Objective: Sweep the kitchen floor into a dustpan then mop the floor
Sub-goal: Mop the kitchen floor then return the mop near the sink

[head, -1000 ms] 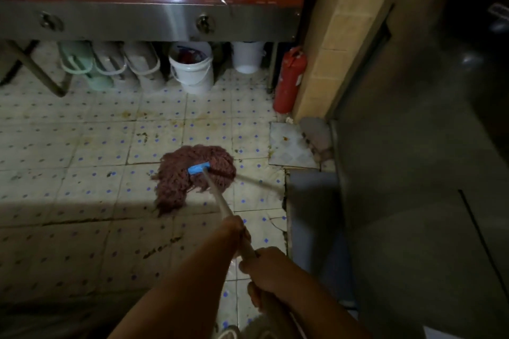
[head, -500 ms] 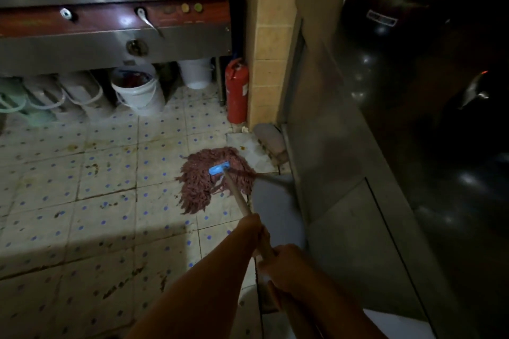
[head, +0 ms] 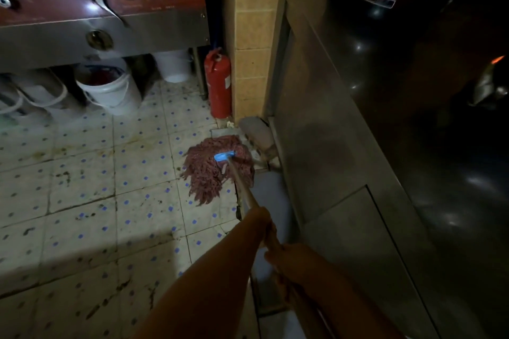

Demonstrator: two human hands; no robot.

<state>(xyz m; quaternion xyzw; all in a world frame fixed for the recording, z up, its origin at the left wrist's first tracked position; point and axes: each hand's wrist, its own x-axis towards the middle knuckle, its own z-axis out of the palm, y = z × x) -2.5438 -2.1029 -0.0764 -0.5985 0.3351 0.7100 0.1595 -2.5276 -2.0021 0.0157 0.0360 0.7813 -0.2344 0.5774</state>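
1. Tiled floor: pale squares with small blue dots, dark stains and smears along the grout, brightly lit in the middle, shadowed toward the near edge.
2. Steel cabinet down the right side, dark and faintly reflective, a panel seam low on its face.
3. Steel cooking range across the top left, with a red control strip, knobs and a lever handle.
4. Tan tiled pillar between range and cabinet.
5. White buckets under the range, one with a dark red inside; more tipped pails to the left, blurred.
6. Red fire extinguisher upright against the pillar's foot.
7. Mop head: reddish-brown strands spread flat on the floor, just before the pillar corner and close beside the cabinet base, with a blue clamp on top.
8. Mop handle slanting from the clamp down toward the camera.
9. Left hand wrapped around the handle, further down the shaft.
10. Right hand clenched around the handle nearer the body, just behind the left.
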